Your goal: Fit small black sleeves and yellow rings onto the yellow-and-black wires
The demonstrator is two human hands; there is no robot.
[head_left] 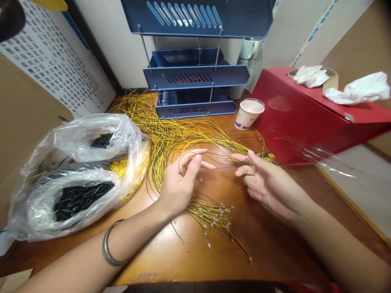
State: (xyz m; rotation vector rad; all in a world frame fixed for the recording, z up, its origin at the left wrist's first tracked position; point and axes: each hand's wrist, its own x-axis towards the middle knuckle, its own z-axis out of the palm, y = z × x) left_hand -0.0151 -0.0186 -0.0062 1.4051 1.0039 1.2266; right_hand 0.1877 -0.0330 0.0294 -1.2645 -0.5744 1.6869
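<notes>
My left hand (183, 179) is closed, thumb against the fingers, over the middle of the desk. A thin dark wire (179, 162) loops around its fingers. To the right, my right hand (264, 183) is held up with thumb and forefinger close together and the other fingers loosely curled. Anything in that pinch is too fine to make out. Behind both hands runs a large bundle of yellow and black wires (171, 132). Below my left hand, several wire ends with small clear tips (214, 215) fan out on the desk.
On the left, clear plastic bags (82, 148) hold black sleeve-like pieces (82, 199) and yellow pieces (125, 167). A blue tiered rack (195, 77) stands at the back. A paper cup (249, 114) sits beside a red box (293, 114) with tissues (357, 89).
</notes>
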